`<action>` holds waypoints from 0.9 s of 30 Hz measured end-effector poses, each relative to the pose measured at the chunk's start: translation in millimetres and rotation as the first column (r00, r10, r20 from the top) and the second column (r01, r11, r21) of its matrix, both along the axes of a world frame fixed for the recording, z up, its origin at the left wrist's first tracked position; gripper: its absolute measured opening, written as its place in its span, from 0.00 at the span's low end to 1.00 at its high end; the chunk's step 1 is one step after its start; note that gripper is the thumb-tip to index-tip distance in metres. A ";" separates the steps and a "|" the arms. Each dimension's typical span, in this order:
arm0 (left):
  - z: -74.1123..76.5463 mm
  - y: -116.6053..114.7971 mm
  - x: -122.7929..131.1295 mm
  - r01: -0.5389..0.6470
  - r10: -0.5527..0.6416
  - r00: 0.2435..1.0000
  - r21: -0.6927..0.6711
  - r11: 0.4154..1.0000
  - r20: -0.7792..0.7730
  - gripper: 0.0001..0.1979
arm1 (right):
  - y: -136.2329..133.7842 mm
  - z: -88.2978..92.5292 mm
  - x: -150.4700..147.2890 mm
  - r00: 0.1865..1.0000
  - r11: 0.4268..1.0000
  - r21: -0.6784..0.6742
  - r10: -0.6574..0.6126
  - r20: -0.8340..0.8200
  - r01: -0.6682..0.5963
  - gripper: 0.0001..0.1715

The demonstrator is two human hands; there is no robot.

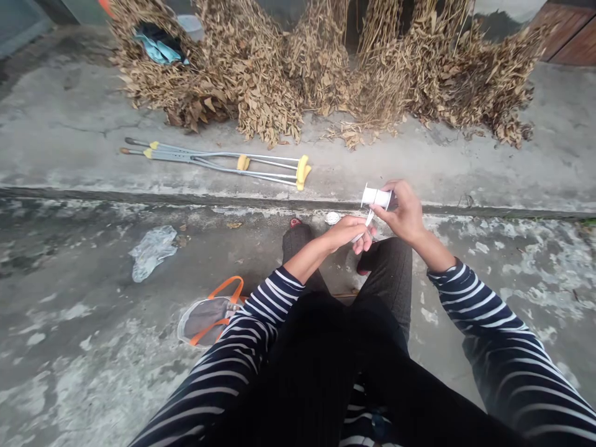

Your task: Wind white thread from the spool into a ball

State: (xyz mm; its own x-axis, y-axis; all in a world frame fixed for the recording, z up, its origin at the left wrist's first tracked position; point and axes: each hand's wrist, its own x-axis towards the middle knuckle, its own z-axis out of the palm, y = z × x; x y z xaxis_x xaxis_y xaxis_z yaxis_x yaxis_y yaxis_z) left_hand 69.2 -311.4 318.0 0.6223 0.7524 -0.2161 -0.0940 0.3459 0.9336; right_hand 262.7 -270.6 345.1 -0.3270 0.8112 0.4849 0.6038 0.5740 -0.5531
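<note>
In front of my knees, my right hand [403, 210] grips a white spool [376, 197] with flat rims and white tape wound on it. A narrow white strip [370, 217] runs down from the spool to my left hand [347, 234]. The fingers of my left hand are curled, palm partly up, around the strip's lower end. Just beyond my left hand, a small round white item [332, 218] lies on the ground by the step; its kind is unclear.
A pair of crutches [223, 160] with yellow pads lies on the concrete step [69, 133]. Dried plant stalks [326, 68] lean along the back, with blue cloth [161, 46] among them. A clear plastic bag [153, 251] and an orange-handled grey bag [205, 320] lie left.
</note>
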 end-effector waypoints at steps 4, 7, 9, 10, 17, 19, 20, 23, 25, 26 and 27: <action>0.9 -2.5 -17.6 0.098 -0.094 0.992 -0.043 0.994 0.080 0.12 | 4.0 -6.5 5.5 1.000 1.000 -0.010 0.016 0.001 -0.016 0.19; 7.2 -4.7 -29.4 0.151 -0.147 0.983 -0.032 0.988 0.113 0.16 | 7.6 -15.5 9.1 1.000 0.999 -0.031 0.013 0.000 -0.013 0.20; 14.0 -5.8 -35.7 0.153 -0.150 0.980 -0.018 0.988 0.133 0.19 | 9.5 -22.1 11.3 1.000 0.998 -0.058 0.004 -0.023 -0.005 0.21; 18.3 -6.1 -38.5 0.151 -0.149 0.979 -0.008 0.988 0.138 0.20 | 10.1 -25.0 12.3 0.999 0.997 -0.073 0.004 -0.035 -0.006 0.21; 56.7 5.0 -55.4 0.133 -0.139 0.984 0.066 0.989 0.110 0.26 | 6.7 -31.9 15.1 0.993 0.989 -0.096 0.117 0.035 -0.113 0.17; 65.2 11.5 -57.3 0.088 -0.098 0.990 0.091 0.992 0.105 0.25 | 4.1 -32.5 13.5 0.982 0.981 -0.087 0.177 0.063 -0.171 0.15; 68.4 14.5 -57.2 0.057 -0.066 0.993 0.098 0.994 0.098 0.25 | 2.6 -33.0 12.2 0.976 0.977 -0.076 0.204 0.074 -0.198 0.14; 74.7 21.4 -53.6 -0.050 0.045 0.997 0.093 0.994 0.058 0.24 | -2.5 -35.2 7.5 0.956 0.962 -0.055 0.271 0.115 -0.267 0.11; 76.1 26.7 -50.2 -0.125 0.123 0.992 0.086 0.988 0.033 0.24 | -6.7 -35.9 4.2 0.941 0.949 -0.077 0.313 0.128 -0.305 0.10; 75.6 30.5 -48.9 -0.167 0.165 0.986 0.084 0.982 0.026 0.24 | -9.2 -35.8 2.5 0.936 0.941 -0.102 0.332 0.116 -0.322 0.10; 74.0 35.1 -48.0 -0.209 0.208 0.978 0.081 0.975 0.020 0.23 | -12.2 -35.1 0.9 0.933 0.933 -0.133 0.347 0.092 -0.334 0.10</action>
